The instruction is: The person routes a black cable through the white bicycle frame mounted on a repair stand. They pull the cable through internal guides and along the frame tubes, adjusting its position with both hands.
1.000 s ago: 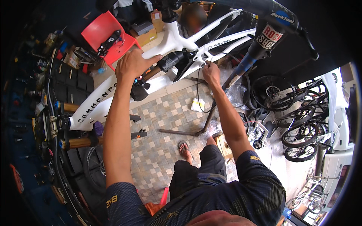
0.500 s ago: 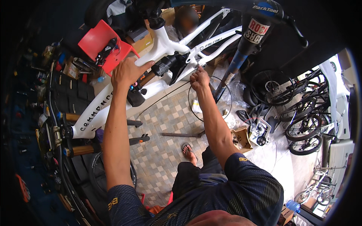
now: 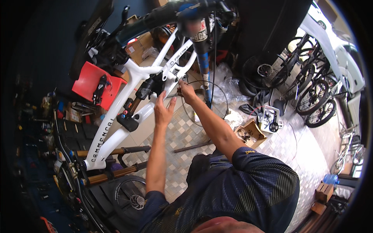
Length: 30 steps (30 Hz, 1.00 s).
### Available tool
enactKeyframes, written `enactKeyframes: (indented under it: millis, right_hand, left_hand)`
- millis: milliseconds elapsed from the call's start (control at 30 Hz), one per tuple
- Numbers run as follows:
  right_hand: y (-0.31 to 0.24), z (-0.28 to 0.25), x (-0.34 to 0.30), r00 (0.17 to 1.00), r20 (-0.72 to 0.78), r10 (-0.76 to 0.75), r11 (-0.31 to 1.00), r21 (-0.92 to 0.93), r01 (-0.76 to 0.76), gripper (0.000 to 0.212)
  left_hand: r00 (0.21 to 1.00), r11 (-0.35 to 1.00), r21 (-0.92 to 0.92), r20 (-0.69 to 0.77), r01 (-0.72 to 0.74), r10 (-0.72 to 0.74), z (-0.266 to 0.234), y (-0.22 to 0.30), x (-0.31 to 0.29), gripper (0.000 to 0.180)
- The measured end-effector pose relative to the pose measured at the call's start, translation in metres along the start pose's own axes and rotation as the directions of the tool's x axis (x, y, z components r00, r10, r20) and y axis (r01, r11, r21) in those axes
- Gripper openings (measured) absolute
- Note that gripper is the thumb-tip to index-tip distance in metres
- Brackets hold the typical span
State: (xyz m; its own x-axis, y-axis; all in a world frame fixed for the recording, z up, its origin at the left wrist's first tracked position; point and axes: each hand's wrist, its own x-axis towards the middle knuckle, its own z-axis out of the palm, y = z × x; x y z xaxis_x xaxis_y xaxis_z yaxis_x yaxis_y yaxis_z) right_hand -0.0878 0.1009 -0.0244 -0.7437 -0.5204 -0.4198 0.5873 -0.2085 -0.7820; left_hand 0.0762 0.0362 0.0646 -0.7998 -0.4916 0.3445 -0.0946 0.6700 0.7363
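Observation:
A white bicycle frame (image 3: 101, 141) with a black rear shock (image 3: 144, 89) stands tilted in front of me. My left hand (image 3: 164, 111) is beside its lower tube, fingers stretched out and thumb apart, with nothing visibly held. Just right of it, my right hand (image 3: 187, 93) is closed at the frame's rear linkage (image 3: 171, 73). Its fingertips are pinched together, and what they hold is too small to make out. A thin black cable loop (image 3: 227, 101) hangs next to my right hand, partly behind the forearm.
A blue repair-stand post (image 3: 204, 72) rises behind the loop. At left are a red chair (image 3: 83, 82) with a black part on it and a fork with bronze tubes (image 3: 112, 174). A parts carton (image 3: 254, 136) lies on the floor at right, near several parked bikes (image 3: 312, 91).
My left hand has left the upper tube and come across toward my right hand. My right hand stays near the rear linkage. The view has shifted, showing more of the stand's top.

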Motion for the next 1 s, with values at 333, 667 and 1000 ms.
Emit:
enactKeyframes:
  millis: [333, 667, 1000]
  right_hand:
    - [-0.070, -0.100, -0.129, 0.697, 0.706, -0.124, 0.269, -0.652, 0.709, 0.082]
    - [-0.409, -0.324, 0.090, 0.355, 0.933, -0.067, 0.945, -0.055, 0.321, 0.034]
    - [-0.408, -0.368, 0.306, 0.909, 0.416, -0.011, 0.789, -0.556, 0.264, 0.030]
  left_hand:
    - [0.766, 0.600, -0.489, 0.510, 0.633, -0.392, 0.141, -0.075, 0.021, 0.045]
    - [0.552, 0.422, -0.604, 0.035, 0.676, -0.833, 0.163, 0.002, 0.043, 0.065]
    - [0.167, 0.092, -0.865, -0.010, 0.493, -0.986, 0.207, 0.065, 0.112, 0.039]
